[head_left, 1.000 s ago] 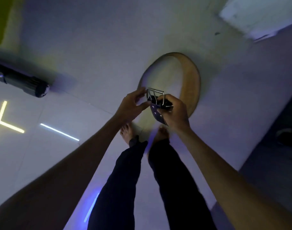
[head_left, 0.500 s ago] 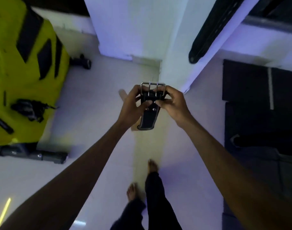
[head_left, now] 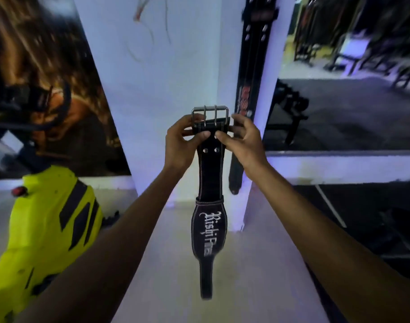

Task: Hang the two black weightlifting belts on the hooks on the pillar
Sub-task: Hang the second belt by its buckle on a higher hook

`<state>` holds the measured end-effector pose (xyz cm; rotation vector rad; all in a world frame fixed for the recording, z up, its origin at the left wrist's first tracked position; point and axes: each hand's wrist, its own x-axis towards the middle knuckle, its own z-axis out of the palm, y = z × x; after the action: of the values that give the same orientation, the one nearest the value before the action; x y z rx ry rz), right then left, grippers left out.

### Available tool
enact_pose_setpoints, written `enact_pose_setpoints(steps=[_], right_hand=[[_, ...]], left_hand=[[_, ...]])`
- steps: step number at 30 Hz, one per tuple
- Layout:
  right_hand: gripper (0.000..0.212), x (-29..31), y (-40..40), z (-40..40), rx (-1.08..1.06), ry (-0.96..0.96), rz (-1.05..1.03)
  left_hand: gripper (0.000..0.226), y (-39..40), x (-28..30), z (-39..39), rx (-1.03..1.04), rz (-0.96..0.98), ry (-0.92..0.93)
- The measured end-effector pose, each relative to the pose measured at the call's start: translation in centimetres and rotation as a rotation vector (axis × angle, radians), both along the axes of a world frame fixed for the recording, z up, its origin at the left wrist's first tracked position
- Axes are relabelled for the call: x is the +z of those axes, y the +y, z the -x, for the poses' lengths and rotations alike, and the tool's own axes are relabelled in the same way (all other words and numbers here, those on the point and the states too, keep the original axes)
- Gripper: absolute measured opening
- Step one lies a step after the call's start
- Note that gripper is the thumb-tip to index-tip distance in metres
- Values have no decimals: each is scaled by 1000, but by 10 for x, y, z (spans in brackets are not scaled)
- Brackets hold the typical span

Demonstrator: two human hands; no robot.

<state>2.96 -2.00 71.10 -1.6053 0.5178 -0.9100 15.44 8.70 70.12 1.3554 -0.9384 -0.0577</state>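
Before the white pillar (head_left: 176,73), left hand (head_left: 180,145) and right hand (head_left: 243,141) both grip clamped on the black leather weightlifting belt with white stitching (head_left: 210,173) just below its steel double-prong buckle (head_left: 210,114); strap hangs down. Second black belt (head_left: 250,85) hangs on pillar's right face.

belt (head_left: 210,173) raised off floor, now unfurled, hanging before pillar (head_left: 176,78)
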Motion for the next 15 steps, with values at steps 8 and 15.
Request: enact_pose_setpoints(steps=[8,15], right_hand=[[27,123,-4,60,-84,-106,86],[9,174,-9,109,-44,-242,146]], left_hand=[[24,-24,127,59,-129,220,91],[21,-44,207,104,-135,314,-1]])
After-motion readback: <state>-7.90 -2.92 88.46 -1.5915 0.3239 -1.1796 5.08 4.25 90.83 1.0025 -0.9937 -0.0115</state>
